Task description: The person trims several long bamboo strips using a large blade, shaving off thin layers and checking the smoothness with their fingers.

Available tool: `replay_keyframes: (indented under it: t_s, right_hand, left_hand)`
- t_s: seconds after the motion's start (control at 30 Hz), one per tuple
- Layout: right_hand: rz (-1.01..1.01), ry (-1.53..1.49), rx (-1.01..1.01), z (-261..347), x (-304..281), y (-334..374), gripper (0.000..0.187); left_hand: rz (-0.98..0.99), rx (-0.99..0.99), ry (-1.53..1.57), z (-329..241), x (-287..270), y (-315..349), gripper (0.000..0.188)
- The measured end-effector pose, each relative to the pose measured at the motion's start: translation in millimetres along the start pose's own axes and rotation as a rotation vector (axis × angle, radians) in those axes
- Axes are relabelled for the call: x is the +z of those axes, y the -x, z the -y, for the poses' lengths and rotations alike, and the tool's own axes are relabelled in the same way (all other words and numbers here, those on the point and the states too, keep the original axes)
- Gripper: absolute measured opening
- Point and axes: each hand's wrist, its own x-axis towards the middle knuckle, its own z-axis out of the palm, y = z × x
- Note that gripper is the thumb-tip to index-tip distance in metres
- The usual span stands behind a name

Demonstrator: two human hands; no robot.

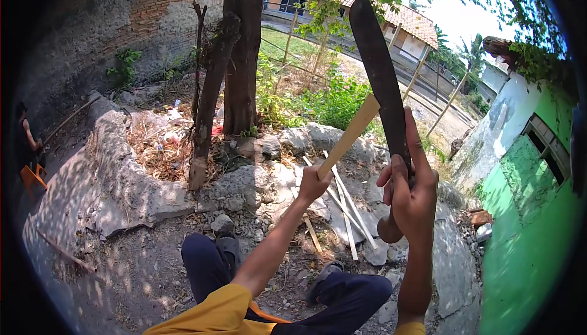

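Observation:
My left hand (pixel 314 183) is closed around the lower end of a flat, pale bamboo strip (pixel 353 130), which slants up to the right. In my right hand (pixel 416 203) is a machete (pixel 380 69) with a broad dark blade pointing upward. My right thumb and a raised finger lie along the base of the blade, and the rounded end of the handle shows below. The strip's upper end meets the blade's edge, or overlaps it from this angle. Several more pale strips (pixel 350 237) lie crossed on the ground beyond my knees.
A tree trunk (pixel 244 53) and a leaning cut stump (pixel 205 115) stand ahead among dry leaves. Broken concrete (pixel 147 194) edges the bed. At right is a green wall (pixel 526 231). Another person (pixel 25 136) is at far left near an orange chair (pixel 33 177).

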Motion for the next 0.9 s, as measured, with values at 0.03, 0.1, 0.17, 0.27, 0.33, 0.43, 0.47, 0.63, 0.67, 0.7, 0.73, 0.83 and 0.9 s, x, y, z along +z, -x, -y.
replay_keyframes:
  t_s: [0.03, 0.1, 0.17, 0.27, 0.33, 0.43, 0.47, 0.63, 0.67, 0.7, 0.73, 0.83, 0.9]
  right_hand:
    - [0.0, -0.001, 0.0, 1, -1, 0, 0.061]
    - [0.02, -0.046, 0.037, 1, -4, -3, 0.061]
    - [0.044, -0.076, 0.067, 2, -7, -6, 0.06]
    - [0.083, -0.142, 0.101, 5, -9, -10, 0.059]
    - [0.097, -0.179, 0.112, 3, -7, -9, 0.059]
    - [0.011, 0.072, -0.03, -13, 3, -7, 0.059]
    - [-0.028, 0.161, -0.141, -18, 6, -7, 0.059]
    - [0.016, -0.016, -0.066, -12, 11, -5, 0.06]
    - [0.012, -0.022, -0.068, -12, 12, -3, 0.06]
    - [-0.006, -0.021, -0.064, -12, 14, -1, 0.061]
    - [-0.025, -0.022, -0.06, -11, 16, 1, 0.061]
    - [-0.064, 0.067, -0.168, -15, 24, 21, 0.062]
    - [-0.067, 0.118, -0.333, -17, 25, 38, 0.062]
  left_hand:
    - [0.006, 0.027, -0.003, 1, -1, 0, 0.031]
    - [0.035, 0.01, -0.001, 4, -3, -1, 0.031]
    - [0.064, -0.005, 0.0, 6, -5, -1, 0.031]
    - [0.097, -0.047, 0.017, 7, -8, -3, 0.028]
    - [0.082, -0.088, 0.01, 3, -8, -2, 0.028]
    - [0.085, -0.08, -0.04, -4, -6, 0, 0.028]
    - [0.086, -0.078, -0.039, -5, -6, 0, 0.028]
    - [0.086, -0.056, 0.034, 1, -10, -2, 0.029]
    - [0.087, -0.053, 0.028, 2, -11, 0, 0.029]
    - [0.093, -0.048, 0.037, 3, -12, 1, 0.031]
    - [0.098, -0.044, 0.044, 4, -13, 3, 0.032]
    - [0.103, -0.015, -0.035, 0, -18, 14, 0.034]
    - [0.111, -0.068, 0.009, -10, -16, 27, 0.034]
